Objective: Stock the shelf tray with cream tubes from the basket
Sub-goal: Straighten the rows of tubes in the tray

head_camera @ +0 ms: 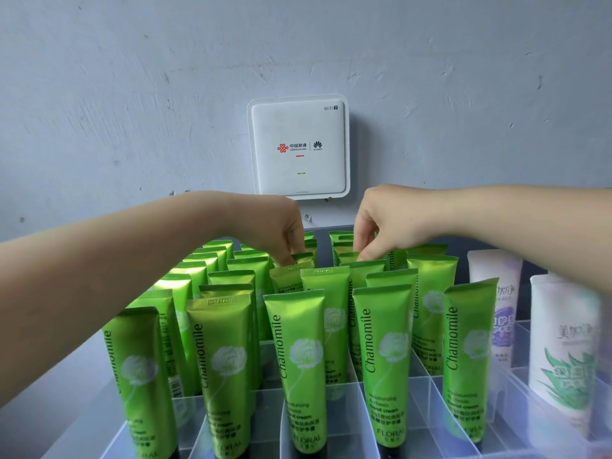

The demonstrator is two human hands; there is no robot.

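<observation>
our left hand (281,233) and right hand (374,223) each pinch a green cream tube (299,258) by its crimped top, deep in the clear shelf tray (334,409). we judge them light, soft and slick; the stiff crimp grips best.

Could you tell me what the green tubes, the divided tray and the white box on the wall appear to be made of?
Green tubes: probably laminated plastic with a metallic sheen, given the bright glare and crimped top seams. Divided tray: clear rigid plastic, likely acrylic, since tube bases show through its walls. White box: matte moulded plastic with rounded corners and printed logos.
</observation>
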